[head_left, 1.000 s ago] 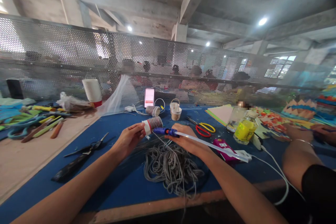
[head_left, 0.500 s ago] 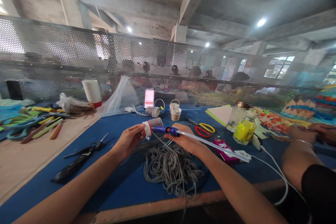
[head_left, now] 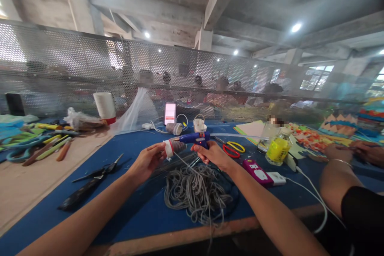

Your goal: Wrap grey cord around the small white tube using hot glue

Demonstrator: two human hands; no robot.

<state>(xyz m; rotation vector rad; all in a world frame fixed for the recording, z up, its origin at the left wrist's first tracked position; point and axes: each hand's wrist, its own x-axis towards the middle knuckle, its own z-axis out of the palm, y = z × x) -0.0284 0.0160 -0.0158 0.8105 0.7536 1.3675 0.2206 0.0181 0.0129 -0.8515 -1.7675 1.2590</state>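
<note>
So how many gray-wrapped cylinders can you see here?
2: one cylinder in your left hand, a second cylinder lying in front of the pink-screened phone. Others may be hidden.

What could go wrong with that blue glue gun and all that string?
The glue gun, in the right hand, points toward the left hand, which holds the cup. If its tip is hot, it might burn those fingers.

The string lies in a loose heap, with a strand running up to the cup, so it could tangle or snag.
</note>
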